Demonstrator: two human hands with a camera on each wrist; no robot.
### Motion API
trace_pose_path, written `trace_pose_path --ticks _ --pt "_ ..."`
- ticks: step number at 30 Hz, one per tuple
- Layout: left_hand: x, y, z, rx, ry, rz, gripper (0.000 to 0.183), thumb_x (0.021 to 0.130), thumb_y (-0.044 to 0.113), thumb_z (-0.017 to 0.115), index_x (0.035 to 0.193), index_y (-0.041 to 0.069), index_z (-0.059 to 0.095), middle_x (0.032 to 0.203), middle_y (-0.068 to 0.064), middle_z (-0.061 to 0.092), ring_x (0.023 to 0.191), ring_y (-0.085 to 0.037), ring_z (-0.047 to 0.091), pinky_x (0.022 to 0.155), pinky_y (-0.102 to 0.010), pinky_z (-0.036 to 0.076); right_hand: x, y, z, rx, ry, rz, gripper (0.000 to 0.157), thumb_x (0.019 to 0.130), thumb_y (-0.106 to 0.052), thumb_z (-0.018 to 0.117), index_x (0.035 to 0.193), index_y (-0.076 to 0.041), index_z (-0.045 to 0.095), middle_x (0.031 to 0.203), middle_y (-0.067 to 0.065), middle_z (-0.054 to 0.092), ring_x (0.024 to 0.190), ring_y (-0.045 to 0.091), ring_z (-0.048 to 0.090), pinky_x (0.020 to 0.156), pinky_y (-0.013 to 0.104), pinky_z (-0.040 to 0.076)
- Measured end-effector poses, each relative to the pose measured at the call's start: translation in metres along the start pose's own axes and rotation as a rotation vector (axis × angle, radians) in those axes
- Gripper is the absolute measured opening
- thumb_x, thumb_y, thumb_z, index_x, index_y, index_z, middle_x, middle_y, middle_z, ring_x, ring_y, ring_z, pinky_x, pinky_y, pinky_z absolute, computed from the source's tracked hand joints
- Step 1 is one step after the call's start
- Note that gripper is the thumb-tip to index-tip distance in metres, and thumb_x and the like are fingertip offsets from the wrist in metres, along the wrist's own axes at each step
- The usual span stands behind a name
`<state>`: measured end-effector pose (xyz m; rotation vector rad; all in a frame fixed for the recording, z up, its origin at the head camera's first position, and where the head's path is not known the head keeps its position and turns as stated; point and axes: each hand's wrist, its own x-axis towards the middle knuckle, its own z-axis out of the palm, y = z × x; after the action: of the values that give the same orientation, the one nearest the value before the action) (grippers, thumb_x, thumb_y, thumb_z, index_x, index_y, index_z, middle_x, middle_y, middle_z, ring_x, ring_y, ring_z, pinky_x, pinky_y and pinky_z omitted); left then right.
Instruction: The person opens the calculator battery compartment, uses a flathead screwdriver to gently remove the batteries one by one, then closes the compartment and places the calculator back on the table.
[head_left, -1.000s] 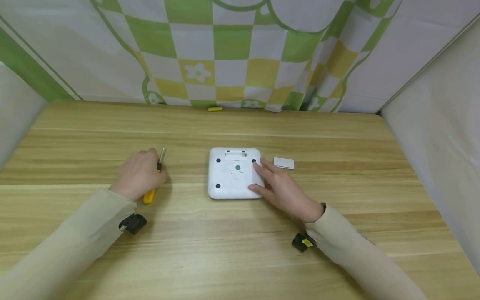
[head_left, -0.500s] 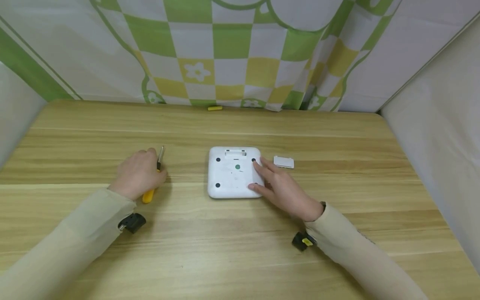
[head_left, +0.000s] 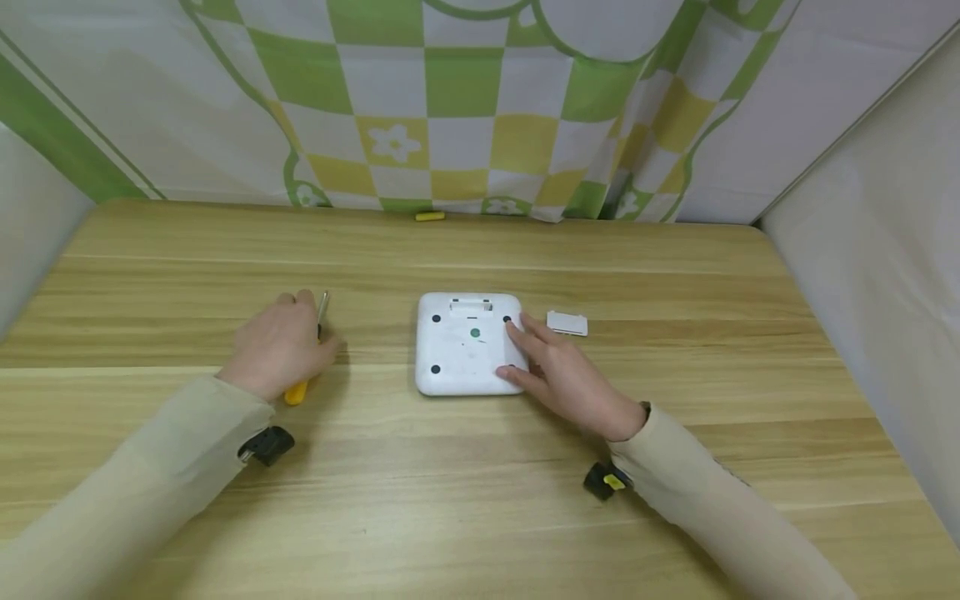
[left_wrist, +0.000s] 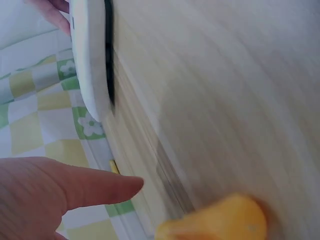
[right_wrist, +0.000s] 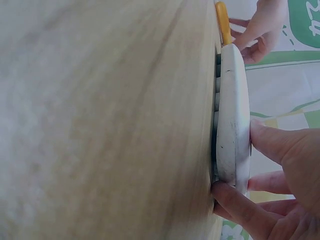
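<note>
A white calculator (head_left: 461, 358) lies face down mid-table, its keys showing under the body in the right wrist view. Dark round feet and an uncovered battery compartment (head_left: 471, 307) mark its upturned back. My right hand (head_left: 573, 379) holds the calculator's right edge, thumb on the back and a finger curled at the side. To the left, a screwdriver (head_left: 297, 392) with a yellow handle lies on the table, partly hidden under my left hand (head_left: 273, 350). The left thumb (left_wrist: 110, 187) sticks out straight, apart from the yellow handle.
A small white battery cover (head_left: 567, 324) lies right of the calculator, just beyond the right fingers. At the table's back edge is a short yellow stick (head_left: 430, 217), in front of a green and yellow checked curtain (head_left: 465, 108). Cloth walls stand on both sides.
My left fingers and thumb have loosened and spread from the screwdriver, which stays where it was. The right hand and calculator have not moved.
</note>
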<state>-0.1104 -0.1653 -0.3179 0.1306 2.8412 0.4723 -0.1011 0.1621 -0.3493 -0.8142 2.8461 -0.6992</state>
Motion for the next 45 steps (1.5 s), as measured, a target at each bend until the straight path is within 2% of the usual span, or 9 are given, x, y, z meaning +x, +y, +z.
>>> trace_pose_path --ticks 3,6,9,14,20,31,38,45 --pt "-0.001 0.005 0.003 0.047 0.047 0.032 0.069 0.092 0.03 0.057 0.128 -0.024 0.034 0.115 -0.04 0.045 0.086 -0.045 0.057 0.063 -0.049 0.053 0.0 0.0 0.0 -0.005 0.002 -0.005 0.062 0.093 -0.033 0.062 0.141 0.001 0.043 0.149 0.025 0.034 0.135 0.036 0.04 0.105 0.044 0.039" --pt "-0.002 0.012 0.007 0.042 0.085 0.071 0.068 0.092 0.029 0.058 0.13 -0.023 0.034 0.124 -0.041 0.041 0.109 -0.053 0.047 0.091 -0.059 0.043 0.001 0.0 0.001 -0.007 -0.002 -0.005 0.062 0.092 -0.034 0.062 0.141 0.001 0.043 0.149 0.025 0.034 0.135 0.036 0.04 0.105 0.044 0.039" --pt "-0.002 0.02 0.01 -0.005 0.069 0.109 0.068 0.092 0.027 0.058 0.133 -0.021 0.033 0.128 -0.039 0.039 0.116 -0.052 0.041 0.099 -0.06 0.037 0.001 -0.001 0.0 -0.004 -0.009 0.007 0.063 0.093 -0.034 0.062 0.142 0.0 0.043 0.15 0.025 0.033 0.135 0.036 0.039 0.106 0.044 0.039" --pt "0.0 0.028 0.018 -0.057 0.019 0.189 0.069 0.092 0.029 0.061 0.136 -0.016 0.033 0.134 -0.036 0.038 0.122 -0.049 0.041 0.1 -0.059 0.039 0.0 -0.001 0.0 -0.004 -0.01 0.011 0.063 0.093 -0.035 0.062 0.142 0.0 0.042 0.15 0.024 0.033 0.135 0.035 0.039 0.106 0.044 0.039" --pt "0.001 0.035 0.027 -0.094 0.035 0.281 0.064 0.091 0.026 0.062 0.135 -0.013 0.036 0.13 -0.032 0.043 0.116 -0.046 0.05 0.096 -0.055 0.044 0.0 -0.001 0.0 -0.008 -0.007 0.008 0.063 0.092 -0.035 0.062 0.142 -0.001 0.043 0.15 0.024 0.033 0.135 0.035 0.039 0.106 0.044 0.039" --pt "0.007 0.047 0.039 -0.156 -0.001 0.327 0.069 0.095 0.04 0.055 0.141 -0.006 0.034 0.14 -0.024 0.041 0.117 -0.037 0.053 0.097 -0.05 0.046 0.0 0.001 0.001 -0.011 0.001 0.003 0.063 0.092 -0.034 0.063 0.141 0.0 0.044 0.149 0.025 0.034 0.135 0.036 0.04 0.105 0.044 0.039" --pt "0.008 0.055 0.046 -0.164 -0.022 0.37 0.09 0.085 0.046 0.068 0.148 -0.002 0.026 0.149 -0.025 0.031 0.132 -0.039 0.041 0.107 -0.051 0.037 0.001 -0.001 0.0 -0.009 -0.017 0.015 0.063 0.092 -0.035 0.063 0.142 -0.001 0.043 0.15 0.024 0.033 0.135 0.035 0.039 0.105 0.044 0.039" --pt "0.007 0.059 0.049 -0.193 -0.023 0.363 0.094 0.079 0.046 0.075 0.147 -0.001 0.03 0.154 -0.025 0.02 0.136 -0.042 0.034 0.108 -0.053 0.033 0.002 -0.001 0.0 0.0 -0.023 0.025 0.063 0.092 -0.034 0.063 0.142 -0.001 0.043 0.15 0.023 0.033 0.135 0.035 0.039 0.106 0.045 0.039"
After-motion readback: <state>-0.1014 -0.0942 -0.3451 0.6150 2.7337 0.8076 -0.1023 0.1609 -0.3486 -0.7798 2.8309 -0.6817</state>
